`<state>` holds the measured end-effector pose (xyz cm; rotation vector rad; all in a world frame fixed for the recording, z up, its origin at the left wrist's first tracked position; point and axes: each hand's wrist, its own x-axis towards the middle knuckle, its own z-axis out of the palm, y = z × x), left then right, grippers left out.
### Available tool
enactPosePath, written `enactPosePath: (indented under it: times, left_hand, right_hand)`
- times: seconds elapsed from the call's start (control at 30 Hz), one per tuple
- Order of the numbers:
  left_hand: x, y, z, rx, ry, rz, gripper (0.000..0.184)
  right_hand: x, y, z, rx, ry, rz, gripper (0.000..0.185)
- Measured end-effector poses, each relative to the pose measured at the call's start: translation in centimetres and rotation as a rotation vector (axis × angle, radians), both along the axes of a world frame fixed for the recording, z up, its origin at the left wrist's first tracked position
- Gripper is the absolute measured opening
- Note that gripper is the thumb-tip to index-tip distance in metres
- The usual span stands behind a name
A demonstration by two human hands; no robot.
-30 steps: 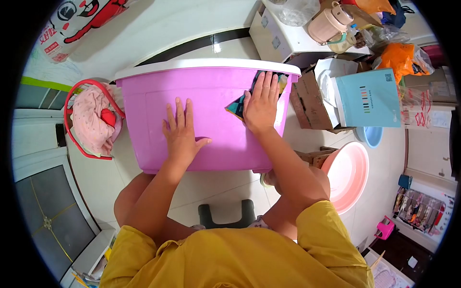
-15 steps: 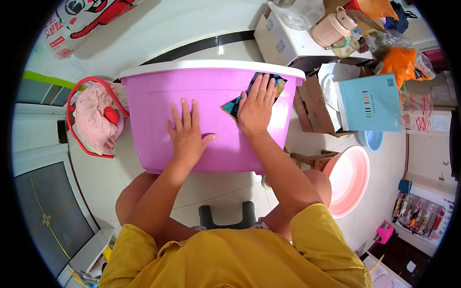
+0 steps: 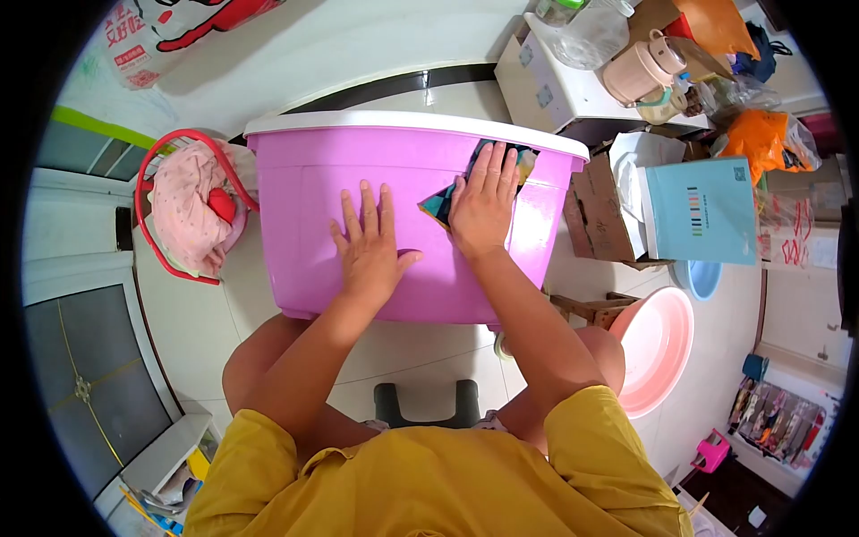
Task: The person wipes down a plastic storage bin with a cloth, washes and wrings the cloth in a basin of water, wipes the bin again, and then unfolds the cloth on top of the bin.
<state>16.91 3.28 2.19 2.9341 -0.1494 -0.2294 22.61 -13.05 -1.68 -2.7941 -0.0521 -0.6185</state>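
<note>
A large pink-purple plastic bin [image 3: 313, 206] with a white rim stands before me, its side facing me. My left hand [image 3: 369, 248] lies flat on that side, fingers spread, holding nothing. Farther right, near the upper right corner, my right hand [image 3: 484, 201] presses flat over a dark, multicoloured cloth [image 3: 438, 204]. The cloth sticks out to the left of the hand and above the fingertips. My right palm hides its middle.
A red-rimmed basket [image 3: 152, 234] with pink cloth is at the left. To the right are a cardboard box [image 3: 591, 213], a light-blue box [image 3: 701, 211], a pink basin [image 3: 658, 349] and a blue basin [image 3: 703, 278]. A dark green stool [image 3: 428, 421] is below me.
The bin and the surroundings have shifted slightly right in view. My right hand and the cloth sit a little farther left on the bin's side than one second ago.
</note>
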Motion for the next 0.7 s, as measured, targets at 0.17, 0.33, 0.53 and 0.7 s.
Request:
enactPosePath:
  times: [0.17, 0.33, 0.53, 0.7]
  left_hand:
    - [-0.1, 0.3, 0.0, 0.001, 0.006, 0.008, 0.109]
    - [0.0, 0.3, 0.2, -0.005, 0.011, 0.000, 0.109]
    - [-0.1, 0.4, -0.2, -0.018, -0.030, 0.016, 0.094]
    - [-0.1, 0.7, -0.4, -0.019, -0.024, 0.009, 0.076]
  right_hand:
    - [0.2, 0.9, 0.0, -0.020, -0.001, 0.026, 0.064]
    - [0.2, 1.3, 0.0, -0.019, 0.006, 0.039, 0.063]
    - [0.3, 2.1, 0.0, -0.016, -0.011, 0.064, 0.063]
    - [0.5, 2.6, -0.1, -0.015, -0.004, 0.084, 0.063]
